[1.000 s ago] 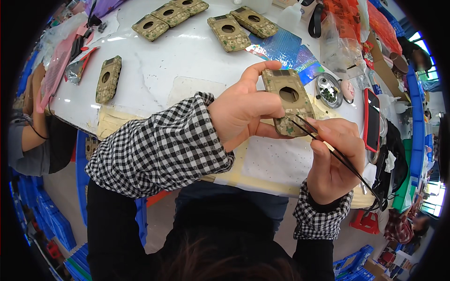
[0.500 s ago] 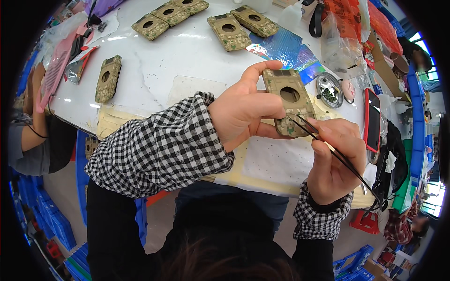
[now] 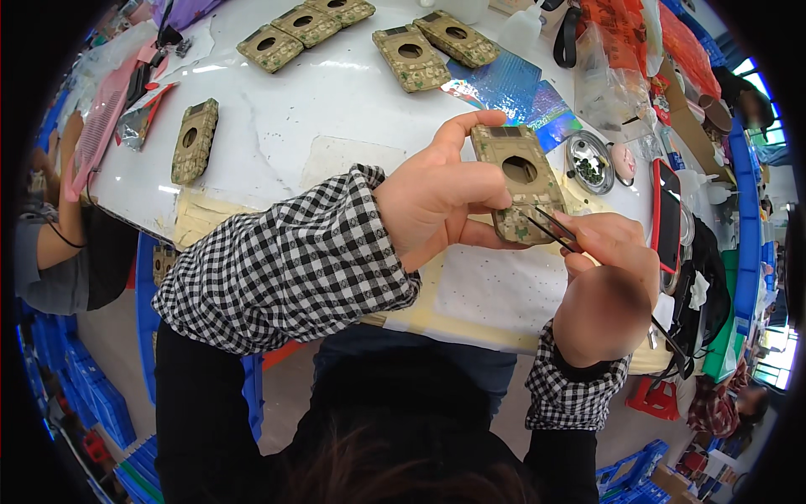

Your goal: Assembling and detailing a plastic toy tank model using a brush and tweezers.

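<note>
A camouflage model tank hull (image 3: 531, 191) with a round hole in its top is gripped along its left side by my left hand (image 3: 445, 197). Black tweezers (image 3: 554, 227) sit between the fingers of my right hand (image 3: 611, 273), their tips at the near end of the hull. Whether the tips hold a small part is too fine to make out. Just right of the hull, a round clear dish (image 3: 590, 161) contains several tiny dark green pieces.
More camouflage hulls lie on the white table (image 3: 277, 126): one hull (image 3: 195, 141) at left, others (image 3: 411, 57) at the back. Shiny blue sheets (image 3: 504, 84), a red-cased phone (image 3: 667, 214) and plastic bags (image 3: 609, 84) lie to the right. Another person's arm (image 3: 63, 202) shows at far left.
My right hand has shifted and turned slightly, and the tweezers' tips look closer together. The left hand and the hull have barely moved.
</note>
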